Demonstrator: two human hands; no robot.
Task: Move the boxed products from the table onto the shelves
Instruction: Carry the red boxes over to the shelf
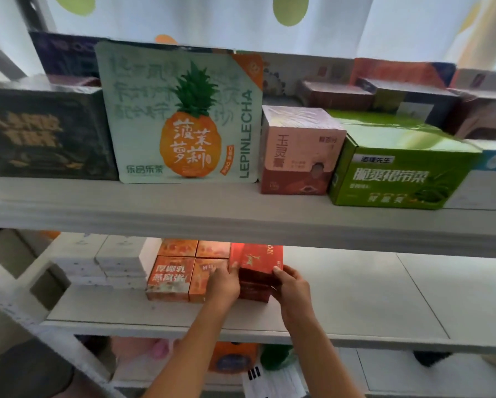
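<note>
Both arms extended, left hand [223, 284] and right hand [291, 285] fingers pinching red box [257, 261] sides

Two hands [223, 284] gripping one red box [257, 261], four orange boxes [168, 278] just left of the grip, one pineapple pack [181, 113] and one green box [399, 168] above
</note>
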